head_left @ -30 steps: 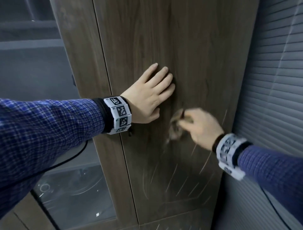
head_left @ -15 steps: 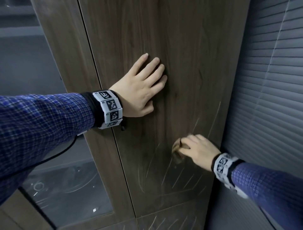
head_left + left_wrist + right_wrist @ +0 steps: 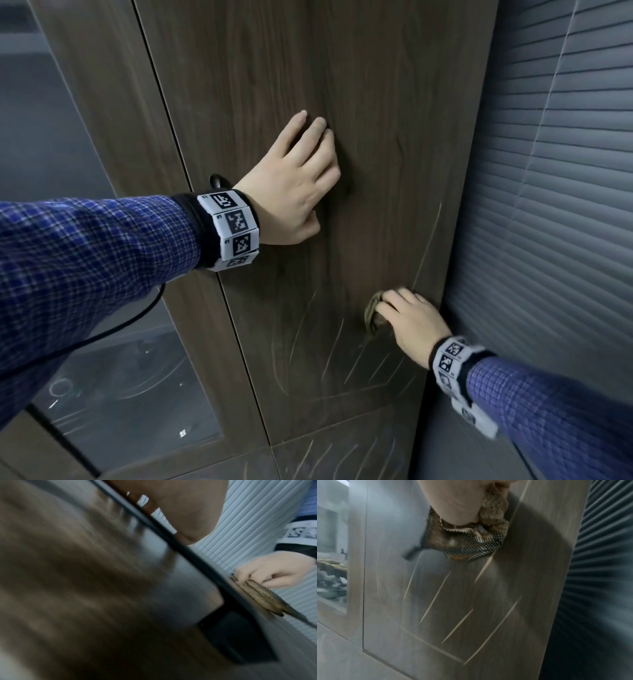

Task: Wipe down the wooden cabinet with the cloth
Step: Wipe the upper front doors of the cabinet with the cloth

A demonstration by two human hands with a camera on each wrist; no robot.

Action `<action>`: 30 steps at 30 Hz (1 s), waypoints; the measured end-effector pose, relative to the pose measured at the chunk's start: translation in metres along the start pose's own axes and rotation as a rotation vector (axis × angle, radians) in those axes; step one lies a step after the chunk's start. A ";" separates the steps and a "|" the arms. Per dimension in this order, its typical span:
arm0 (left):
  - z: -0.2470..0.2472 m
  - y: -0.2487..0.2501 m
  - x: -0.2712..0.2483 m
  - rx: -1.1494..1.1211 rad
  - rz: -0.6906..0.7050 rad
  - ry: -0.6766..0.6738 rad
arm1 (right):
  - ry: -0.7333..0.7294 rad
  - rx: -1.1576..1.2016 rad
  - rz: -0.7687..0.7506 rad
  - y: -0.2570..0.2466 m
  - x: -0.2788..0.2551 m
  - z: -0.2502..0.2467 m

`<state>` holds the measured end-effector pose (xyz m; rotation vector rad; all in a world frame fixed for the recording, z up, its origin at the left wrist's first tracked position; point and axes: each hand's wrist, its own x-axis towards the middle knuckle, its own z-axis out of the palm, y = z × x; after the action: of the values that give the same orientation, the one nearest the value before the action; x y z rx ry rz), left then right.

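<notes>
Cloth (image 3: 372, 312) — lower, nearer cabinet (image 3: 376, 102) edge.

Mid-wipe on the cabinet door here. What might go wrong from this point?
The right hand bunches the cloth small, so strokes may leave unwiped strips. It works close to the door's right edge, so knuckles may hit the window blinds. The left hand lies flat on the cabinet door, possibly leaving prints.
</notes>
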<state>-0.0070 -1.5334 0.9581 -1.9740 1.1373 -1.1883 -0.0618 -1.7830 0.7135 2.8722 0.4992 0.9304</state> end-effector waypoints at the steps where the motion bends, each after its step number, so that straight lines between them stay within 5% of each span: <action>1: 0.000 0.000 0.000 0.000 0.002 -0.003 | -0.010 0.025 0.027 -0.002 -0.004 0.004; 5: -0.001 0.003 0.001 0.008 -0.003 -0.010 | 0.151 0.044 0.096 0.012 0.035 -0.039; 9: 0.000 0.005 -0.001 0.000 -0.027 -0.014 | 0.564 0.176 0.363 0.060 0.099 -0.122; 11: 0.001 0.005 -0.001 -0.012 -0.022 -0.003 | 0.653 0.207 0.444 0.079 0.116 -0.141; 16: 0.005 0.002 -0.004 -0.042 -0.020 0.023 | 0.601 0.230 0.466 0.064 0.072 -0.073; 22: 0.010 0.002 -0.003 -0.045 0.000 0.038 | 0.242 0.285 0.535 0.014 -0.023 0.034; 30: 0.009 0.006 -0.003 -0.052 -0.015 0.039 | 0.660 0.327 0.412 0.068 0.072 -0.077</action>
<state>-0.0018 -1.5336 0.9480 -2.0090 1.1861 -1.2220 -0.0330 -1.8254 0.8284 2.9406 0.0827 2.0653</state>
